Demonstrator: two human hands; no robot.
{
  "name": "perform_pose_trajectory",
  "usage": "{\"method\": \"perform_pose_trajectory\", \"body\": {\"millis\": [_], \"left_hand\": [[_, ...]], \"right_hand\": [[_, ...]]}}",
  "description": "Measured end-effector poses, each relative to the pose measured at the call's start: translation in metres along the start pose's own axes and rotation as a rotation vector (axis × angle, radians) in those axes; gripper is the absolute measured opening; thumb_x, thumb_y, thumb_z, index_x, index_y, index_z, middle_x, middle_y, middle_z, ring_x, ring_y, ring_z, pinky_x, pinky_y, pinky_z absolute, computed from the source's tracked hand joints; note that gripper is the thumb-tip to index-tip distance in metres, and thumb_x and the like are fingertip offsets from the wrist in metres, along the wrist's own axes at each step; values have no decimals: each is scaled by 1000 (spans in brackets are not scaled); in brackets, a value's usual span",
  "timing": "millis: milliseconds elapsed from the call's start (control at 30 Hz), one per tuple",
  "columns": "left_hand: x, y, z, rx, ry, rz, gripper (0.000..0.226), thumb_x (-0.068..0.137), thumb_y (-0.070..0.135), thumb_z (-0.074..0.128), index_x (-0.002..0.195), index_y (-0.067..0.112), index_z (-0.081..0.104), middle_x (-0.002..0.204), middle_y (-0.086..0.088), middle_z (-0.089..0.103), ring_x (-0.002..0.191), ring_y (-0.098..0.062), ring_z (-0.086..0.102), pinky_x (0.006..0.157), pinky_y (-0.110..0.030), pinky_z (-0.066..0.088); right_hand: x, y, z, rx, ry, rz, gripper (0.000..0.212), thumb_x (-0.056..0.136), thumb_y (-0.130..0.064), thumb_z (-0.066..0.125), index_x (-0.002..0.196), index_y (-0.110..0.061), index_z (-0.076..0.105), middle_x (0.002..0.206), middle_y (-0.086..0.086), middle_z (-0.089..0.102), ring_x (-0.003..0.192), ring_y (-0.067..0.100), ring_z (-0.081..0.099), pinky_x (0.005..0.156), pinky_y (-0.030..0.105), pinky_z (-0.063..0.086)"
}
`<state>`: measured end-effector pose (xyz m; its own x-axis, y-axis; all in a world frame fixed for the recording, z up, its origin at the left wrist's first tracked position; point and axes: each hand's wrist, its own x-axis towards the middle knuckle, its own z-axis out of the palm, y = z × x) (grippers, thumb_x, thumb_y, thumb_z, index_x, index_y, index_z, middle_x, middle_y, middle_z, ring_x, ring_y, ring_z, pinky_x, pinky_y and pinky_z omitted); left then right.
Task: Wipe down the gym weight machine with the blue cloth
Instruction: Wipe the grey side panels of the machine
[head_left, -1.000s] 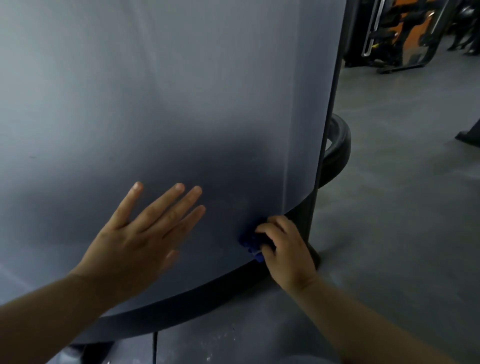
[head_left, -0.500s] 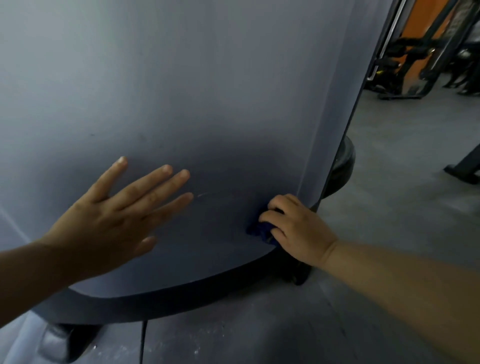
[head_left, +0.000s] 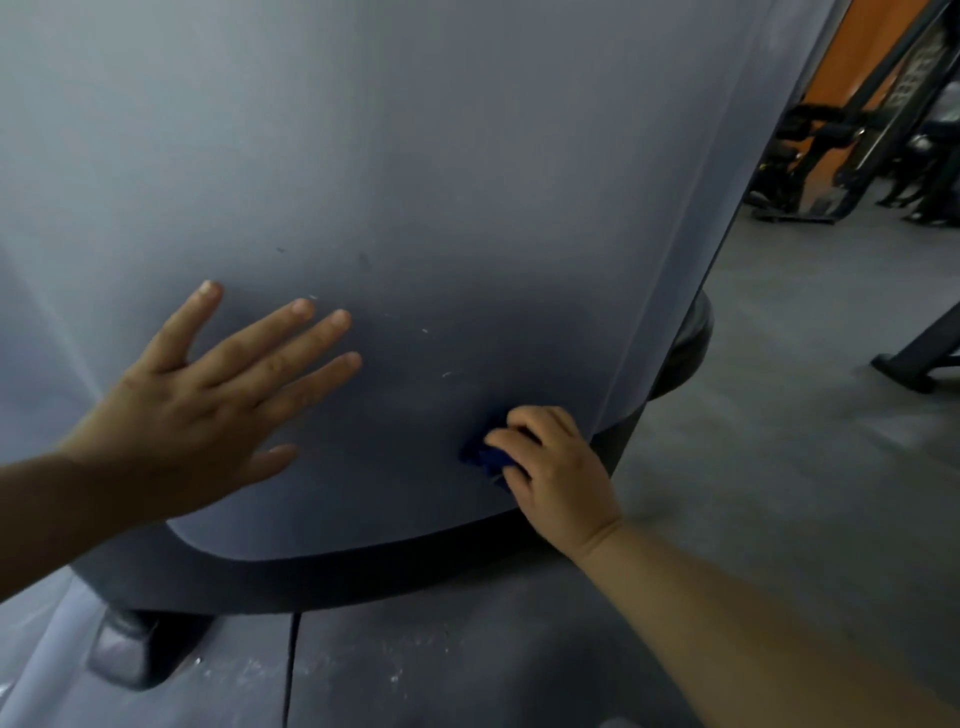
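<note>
The weight machine's broad grey panel (head_left: 415, 182) fills most of the view, with a dark base rim (head_left: 363, 577) along its bottom. My left hand (head_left: 208, 405) lies flat on the panel at the lower left, fingers spread and straight. My right hand (head_left: 550, 467) grips a bunched blue cloth (head_left: 485, 457) and holds it against the panel's lower right corner, just above the rim. Most of the cloth is hidden under my fingers.
A small rubber foot (head_left: 130, 649) props the machine on the grey floor (head_left: 779, 441). A black curved bar (head_left: 685, 348) juts out behind the panel's right edge. Orange and black gym equipment (head_left: 857, 130) stands at the far right, with a dark frame leg (head_left: 919, 358) on the floor.
My right hand with the cloth has stayed at the panel's lower right corner, shifting slightly left. My left hand stays flat on the panel. The camera has shifted, showing more of the base.
</note>
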<state>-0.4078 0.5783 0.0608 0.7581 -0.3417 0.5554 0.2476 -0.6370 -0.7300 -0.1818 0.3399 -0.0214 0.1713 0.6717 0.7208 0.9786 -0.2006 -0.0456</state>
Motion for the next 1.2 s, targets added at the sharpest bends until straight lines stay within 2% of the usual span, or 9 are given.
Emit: {"method": "perform_pose_trajectory", "body": {"millis": [133,233,367,467,633,800,900,1033,1200], "left_hand": [[-11,2,-5,-19,-44,-2,80,84,49,55,152,13,34,161,-15,23,149,-31,21,118,-60,14],[-19,-6,-9,-9,-48,-20,79,85,49,54,152,12,35,160,-17,23,148,-33,21,118,-59,14],[-30,-19,-13,3,-61,-49,78,86,50,53,152,13,35,160,-18,24,148,-34,21,117,-60,17],[-37,-21,-13,-11,-90,-49,77,87,49,50,152,13,34,160,-19,24,148,-34,21,118,-58,17],[-47,-14,-15,-87,-166,-13,77,86,49,45,153,14,30,161,-19,19,148,-35,20,116,-58,22],[-55,-20,-21,-105,-179,-39,76,86,49,44,152,14,32,161,-18,18,148,-35,19,117,-57,22],[-64,-29,-23,-110,-197,-80,76,86,49,46,152,13,33,162,-19,18,148,-35,20,117,-56,21],[-78,-40,-22,-114,-233,-88,77,86,48,45,154,15,29,162,-17,17,148,-34,20,116,-57,24],[-88,-43,-27,-166,-264,-138,76,87,51,39,153,16,30,162,-17,15,149,-34,17,118,-56,20]], "right_hand": [[-3,-14,3,48,-1,121,23,76,0,66,98,-7,71,102,5,56,98,21,48,75,36,55],[39,-31,-26,145,229,183,25,83,-8,54,102,-4,70,105,12,58,101,26,54,93,21,42],[92,-47,-54,161,415,201,23,86,-3,64,108,-3,69,109,15,59,100,31,59,89,23,44],[80,-53,-28,98,368,95,24,84,-6,61,106,-5,72,107,13,60,98,32,56,91,27,41],[22,-57,17,58,44,-57,27,85,-12,54,104,-9,73,106,5,58,98,22,50,80,37,52],[78,-88,-18,179,299,21,26,91,-12,55,111,-1,69,114,4,47,104,24,49,98,17,35],[122,-99,-41,160,432,25,26,92,-11,62,116,-2,67,113,14,55,103,25,48,94,21,37],[97,-100,-2,61,239,-156,27,90,-12,60,114,-5,70,117,5,49,102,26,47,93,33,40],[66,-108,27,-30,79,-281,24,88,-12,56,104,-8,73,105,8,66,98,22,50,82,38,47]]}}
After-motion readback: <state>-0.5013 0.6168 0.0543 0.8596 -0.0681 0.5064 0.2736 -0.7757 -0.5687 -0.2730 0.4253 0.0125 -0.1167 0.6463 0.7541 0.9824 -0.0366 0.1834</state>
